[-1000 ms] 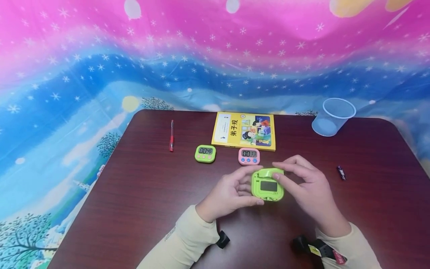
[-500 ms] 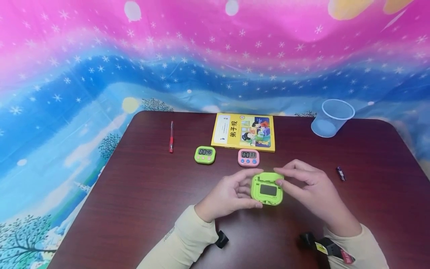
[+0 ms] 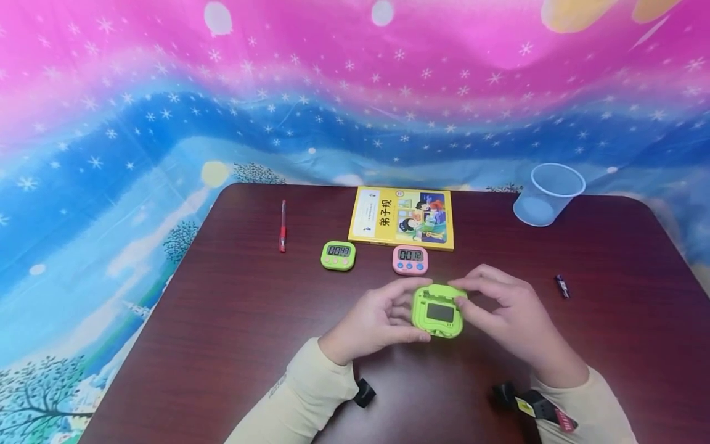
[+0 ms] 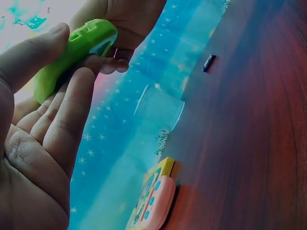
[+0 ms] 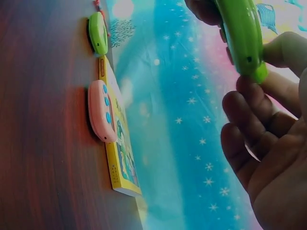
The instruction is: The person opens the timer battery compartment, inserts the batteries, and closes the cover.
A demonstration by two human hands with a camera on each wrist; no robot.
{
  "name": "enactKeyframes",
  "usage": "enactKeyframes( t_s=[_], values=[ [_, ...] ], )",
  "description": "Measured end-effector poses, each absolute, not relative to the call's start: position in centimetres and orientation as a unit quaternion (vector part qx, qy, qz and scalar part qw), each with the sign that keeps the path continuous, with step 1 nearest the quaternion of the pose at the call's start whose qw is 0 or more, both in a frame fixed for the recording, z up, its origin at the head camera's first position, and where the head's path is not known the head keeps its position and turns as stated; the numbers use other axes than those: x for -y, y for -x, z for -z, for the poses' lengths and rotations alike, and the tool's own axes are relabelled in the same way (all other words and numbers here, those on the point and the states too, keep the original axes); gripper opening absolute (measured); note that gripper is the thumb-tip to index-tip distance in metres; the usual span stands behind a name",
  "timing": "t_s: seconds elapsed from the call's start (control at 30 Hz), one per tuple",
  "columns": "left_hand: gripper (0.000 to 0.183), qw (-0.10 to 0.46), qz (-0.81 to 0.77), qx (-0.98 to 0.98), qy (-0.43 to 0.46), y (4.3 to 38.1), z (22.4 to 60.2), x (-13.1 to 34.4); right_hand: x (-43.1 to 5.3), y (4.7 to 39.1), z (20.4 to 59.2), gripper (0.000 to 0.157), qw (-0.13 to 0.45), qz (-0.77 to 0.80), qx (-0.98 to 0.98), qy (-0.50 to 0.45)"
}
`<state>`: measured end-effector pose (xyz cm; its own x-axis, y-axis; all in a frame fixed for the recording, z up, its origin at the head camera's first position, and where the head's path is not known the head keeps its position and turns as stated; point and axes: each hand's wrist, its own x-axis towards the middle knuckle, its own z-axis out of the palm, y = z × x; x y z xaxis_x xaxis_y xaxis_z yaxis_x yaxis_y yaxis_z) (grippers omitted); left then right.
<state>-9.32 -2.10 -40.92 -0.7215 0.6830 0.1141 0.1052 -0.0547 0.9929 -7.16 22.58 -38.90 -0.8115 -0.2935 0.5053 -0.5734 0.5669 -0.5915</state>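
In the head view my left hand grips a green digital timer by its left edge, thumb below and fingers above and behind. The timer's back faces up, with a dark rectangle in its middle. A green flap stands raised along the far edge. My right hand pinches the flap's right corner between thumb and index finger. In the right wrist view the other fingers curl loosely beneath the timer. The left wrist view shows the timer edge-on, held above the table.
Beyond the hands lie a second green timer, a pink timer and a yellow book. A red pen lies left. At right are a small dark battery and a clear plastic cup by the back curtain.
The held timer has moved slightly toward the body, and its flap catches the light differently. My right hand has lowered a little with it. The digits on both lying timers have changed.
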Motion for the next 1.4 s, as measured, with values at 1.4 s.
enactKeyframes(
  t_s=[1.4],
  values=[
    [0.076, 0.187, -0.666, -0.657, -0.300, 9.7, 40.2, 3.1, -23.7, 10.0, 45.3, 0.016, 0.009, -0.295, 0.946, -0.136]
  ],
)
